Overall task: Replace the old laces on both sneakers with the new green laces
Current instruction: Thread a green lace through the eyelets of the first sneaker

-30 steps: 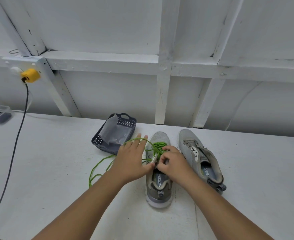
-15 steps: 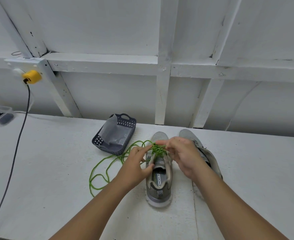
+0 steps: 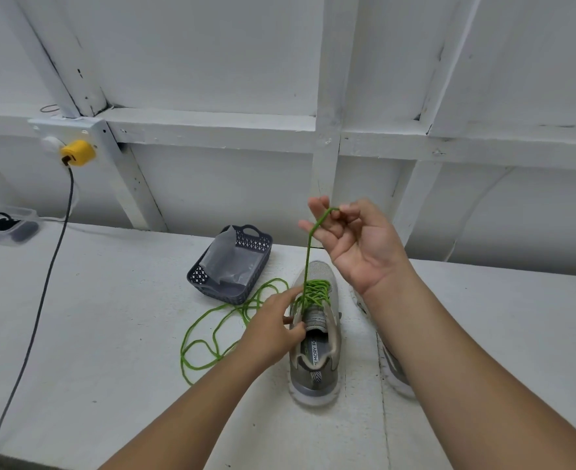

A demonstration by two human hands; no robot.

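Head view: a grey sneaker (image 3: 315,351) stands on the white table (image 3: 110,334), toe pointing away toward the wall, heel nearest the camera. A green lace (image 3: 313,293) is threaded in crossings over its front eyelets. One strand runs straight up from those crossings, taut, to the right hand (image 3: 358,245), which is raised above the toe of the sneaker with its palm turned toward the camera; thumb and forefinger pinch the strand near its end, and the other fingers are spread loosely. The left hand (image 3: 273,327) rests against the sneaker's left side by the tongue, with its fingers curled at the eyelet edge; whether they grip the sneaker's edge or the lace there cannot be told. The lace's other, long part trails off to the left of the sneaker and lies in loose loops on the table, near the left forearm.

A second sneaker (image 3: 393,371) lies just right of the first, mostly hidden behind the right forearm; its lacing cannot be seen. A dark basket (image 3: 256,239) sits behind and left of the sneakers, tilted, with a clear plastic bag (image 3: 227,262) in it. At far left, a yellow plug (image 3: 78,153) sits in a wall socket and its dark cable (image 3: 47,290) hangs across the table. A clear tub (image 3: 6,223) with dark contents stands at the left edge.
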